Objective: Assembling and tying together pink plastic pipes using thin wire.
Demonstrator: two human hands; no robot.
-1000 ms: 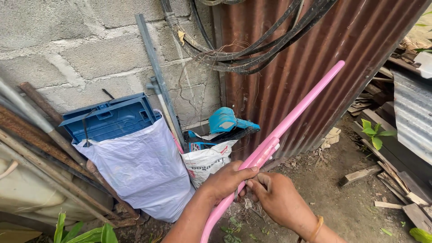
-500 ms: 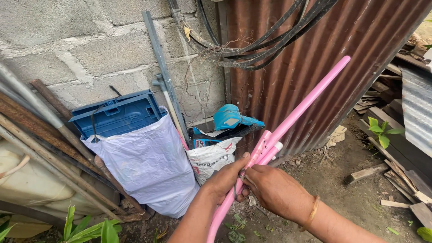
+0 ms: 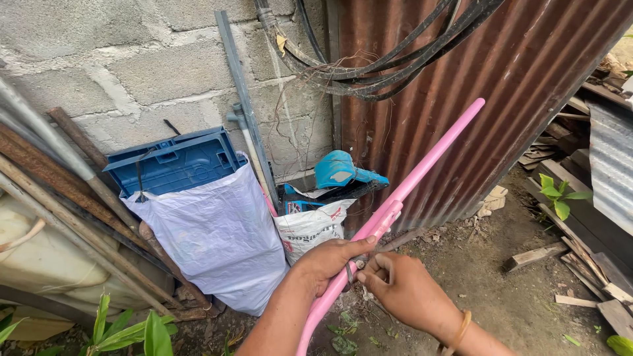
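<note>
Pink pipe (image 3: pixel 409 191), blue crate (image 3: pixel 175 161), white sack (image 3: pixel 217 231), rust-brown corrugated sheet (image 3: pixel 475 86)

Right hand (image 3: pixel 405 293) slid lower along pink pipe (image 3: pixel 422 171), fingers now pinching beside left hand (image 3: pixel 326 260).

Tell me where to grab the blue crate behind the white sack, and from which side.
Grip the blue crate by its exposed top rim, coming from above. The white sack covers its lower front, rusty poles lean across its left, and a grey pipe stands close on its right, so only the top edge looks free.
</note>
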